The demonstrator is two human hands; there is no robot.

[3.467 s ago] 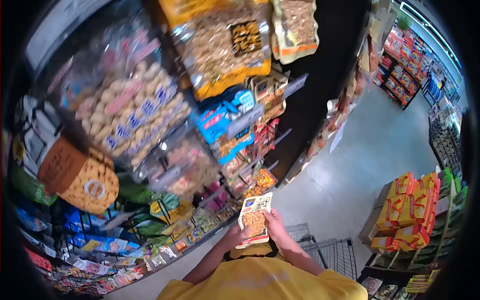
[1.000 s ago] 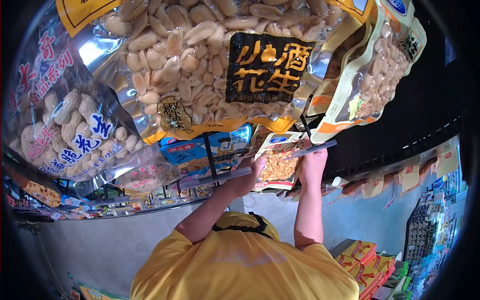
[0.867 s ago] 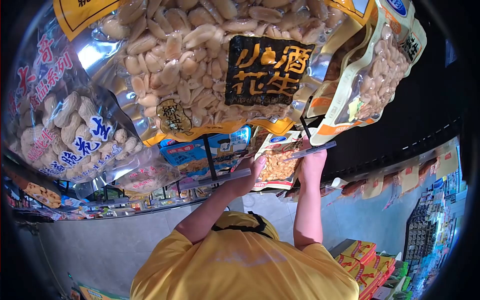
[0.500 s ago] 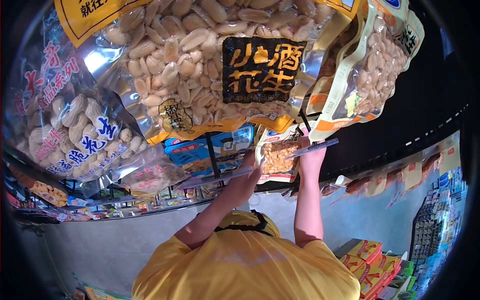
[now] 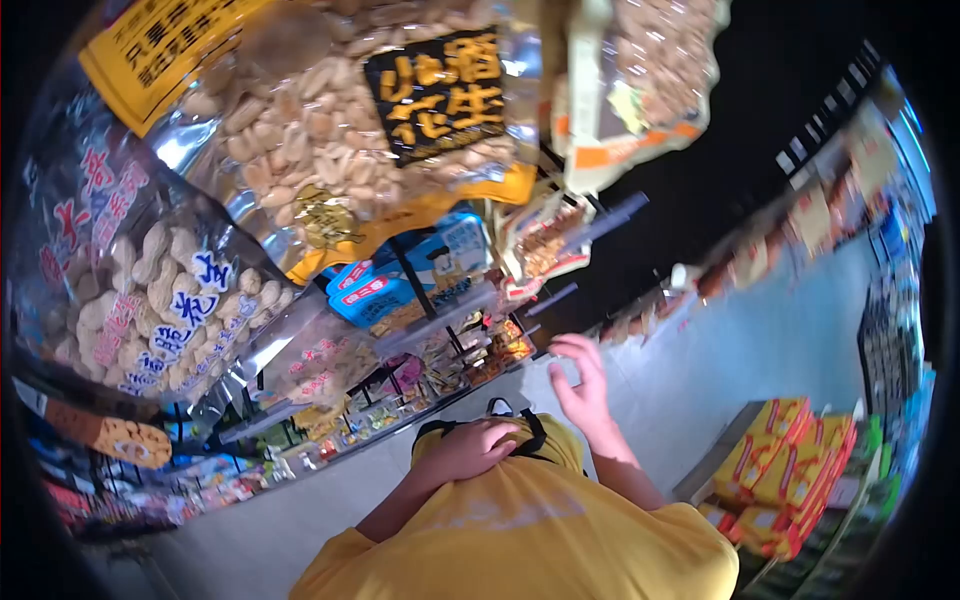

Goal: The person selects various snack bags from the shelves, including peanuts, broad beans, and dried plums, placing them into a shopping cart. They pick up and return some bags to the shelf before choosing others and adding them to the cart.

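Note:
My left hand (image 5: 478, 446) rests against the front of my yellow shirt (image 5: 500, 520), near a black strap; its fingers lie loosely spread with nothing seen in them. My right hand (image 5: 581, 380) is raised over the floor with its fingers apart, holding nothing. Above the hands hangs a small peanut bag (image 5: 545, 245) with a red and cream border, touched by neither hand. A blue packet (image 5: 405, 275) hangs left of it. A large yellow-edged peanut bag (image 5: 310, 150) fills the top, beside another cream and orange bag (image 5: 665, 60).
Clear bags of unshelled peanuts (image 5: 165, 290) hang at the left. Lower shelves with colourful packets (image 5: 400, 400) run behind them. Red and yellow boxes (image 5: 790, 460) are stacked at the lower right. Grey floor (image 5: 680, 400) shows between. More hanging packets (image 5: 750, 262) line the right.
Both hands have come away from the small peanut bag, down toward my body. My right hand has opened. The view has turned, and the hanging bags appear shifted left and tilted.

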